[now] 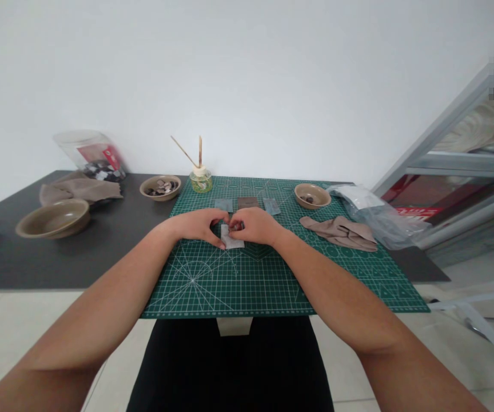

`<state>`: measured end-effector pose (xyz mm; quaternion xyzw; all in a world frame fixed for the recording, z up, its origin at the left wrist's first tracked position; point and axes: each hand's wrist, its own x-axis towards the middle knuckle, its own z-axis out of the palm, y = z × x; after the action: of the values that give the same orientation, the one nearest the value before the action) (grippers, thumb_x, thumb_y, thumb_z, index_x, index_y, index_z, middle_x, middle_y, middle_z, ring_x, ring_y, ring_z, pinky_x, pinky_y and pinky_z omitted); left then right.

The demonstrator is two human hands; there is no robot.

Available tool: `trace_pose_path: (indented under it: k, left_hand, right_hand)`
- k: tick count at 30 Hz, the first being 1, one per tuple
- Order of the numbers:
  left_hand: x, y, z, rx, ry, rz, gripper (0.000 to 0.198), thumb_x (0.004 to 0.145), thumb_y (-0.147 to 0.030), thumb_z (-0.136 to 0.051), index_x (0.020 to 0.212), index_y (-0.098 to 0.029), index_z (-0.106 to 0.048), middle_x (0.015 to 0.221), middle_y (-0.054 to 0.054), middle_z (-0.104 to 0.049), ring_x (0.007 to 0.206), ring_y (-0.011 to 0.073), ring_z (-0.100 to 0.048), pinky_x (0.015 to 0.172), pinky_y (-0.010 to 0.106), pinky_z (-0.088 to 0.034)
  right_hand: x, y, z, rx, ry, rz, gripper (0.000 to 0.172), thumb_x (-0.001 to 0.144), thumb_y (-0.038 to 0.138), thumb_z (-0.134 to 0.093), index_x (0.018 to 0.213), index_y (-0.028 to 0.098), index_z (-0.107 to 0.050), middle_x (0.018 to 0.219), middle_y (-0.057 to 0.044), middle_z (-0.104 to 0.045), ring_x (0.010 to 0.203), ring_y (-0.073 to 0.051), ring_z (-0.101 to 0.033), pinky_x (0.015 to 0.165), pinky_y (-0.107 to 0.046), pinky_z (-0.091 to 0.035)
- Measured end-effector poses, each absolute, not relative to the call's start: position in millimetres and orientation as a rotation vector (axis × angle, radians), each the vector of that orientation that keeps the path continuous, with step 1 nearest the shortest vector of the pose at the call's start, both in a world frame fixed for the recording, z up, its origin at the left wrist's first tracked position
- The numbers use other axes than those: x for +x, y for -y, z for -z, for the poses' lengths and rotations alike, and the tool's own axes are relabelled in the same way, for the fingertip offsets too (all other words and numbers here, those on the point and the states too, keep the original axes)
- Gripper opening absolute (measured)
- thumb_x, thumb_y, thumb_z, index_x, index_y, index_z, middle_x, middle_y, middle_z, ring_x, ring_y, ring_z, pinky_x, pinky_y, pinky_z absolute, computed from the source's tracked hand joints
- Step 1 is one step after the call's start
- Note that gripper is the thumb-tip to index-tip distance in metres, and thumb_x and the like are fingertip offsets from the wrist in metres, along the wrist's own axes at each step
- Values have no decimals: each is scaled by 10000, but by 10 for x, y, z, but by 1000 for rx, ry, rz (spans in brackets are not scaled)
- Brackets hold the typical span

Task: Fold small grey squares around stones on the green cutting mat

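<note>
Both my hands meet at the middle of a green cutting mat (238, 280). My left hand (199, 224) and my right hand (253, 225) are curled, fingertips pinched on a small pale grey fabric piece (232, 240) that lies on the mat between them. Something small and dark shows at my right fingertips; I cannot make out what it is. Just beyond the hands lie three small fabric swatches: a grey-blue one (223, 204), a brown one (248, 202) and another grey-blue one (271, 206).
A reed diffuser bottle (200, 179) stands at the mat's far edge. Tan bowls sit at the far left (53, 218), centre left with buttons (160, 186) and right (312, 195). Beige cloths (341, 232) (79, 190), a plastic bag (371, 213) and a tipped clear jar (90, 154) lie around.
</note>
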<state>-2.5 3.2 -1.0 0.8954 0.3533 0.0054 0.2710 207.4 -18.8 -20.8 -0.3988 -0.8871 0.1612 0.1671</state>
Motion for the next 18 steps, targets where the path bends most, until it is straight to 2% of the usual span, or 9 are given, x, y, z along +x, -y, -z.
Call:
trace_pose_path:
  k: [3,7,11,14,18]
  left_hand:
    - [-32,-36,26,2405,-946,-19,578,623,-579,-782,1030,-201,-620,838,-12,-513,773,174,-487,672,268,-334]
    - [-37,-43,41,2408,-944,-28,572,623,-592,-775,1001,-195,-610,824,-17,-499,766,172,-478,663,267,-328]
    - [-45,-50,58,2405,-953,-38,583,623,-585,-774,1028,-200,-608,821,-20,-488,763,170,-470,670,269,-328]
    - [-53,-59,73,2405,-940,-49,581,621,-583,-775,1033,-206,-614,820,-21,-485,769,172,-475,676,270,-329]
    - [-53,-65,81,2417,-934,-60,574,616,-593,-783,1000,-202,-610,802,-23,-476,754,168,-472,659,270,-319]
  right_hand:
    - [2091,198,198,-1050,2573,-567,149,785,264,-727,889,164,-767,800,-16,-723,725,-136,-623,662,-236,-379]
    - [2056,180,224,-943,2593,-583,163,833,268,-709,951,171,-768,904,-34,-740,827,-155,-649,736,-246,-404]
    - [2057,146,253,-1118,2497,-510,131,783,255,-741,878,167,-760,841,-29,-738,775,-158,-644,683,-247,-393]
    - [2090,145,259,-1091,2501,-543,127,771,236,-745,871,158,-751,821,-24,-736,752,-153,-644,668,-243,-396]
    - [2106,145,276,-923,2532,-679,122,816,200,-716,926,161,-753,890,-26,-746,812,-147,-661,746,-243,-431]
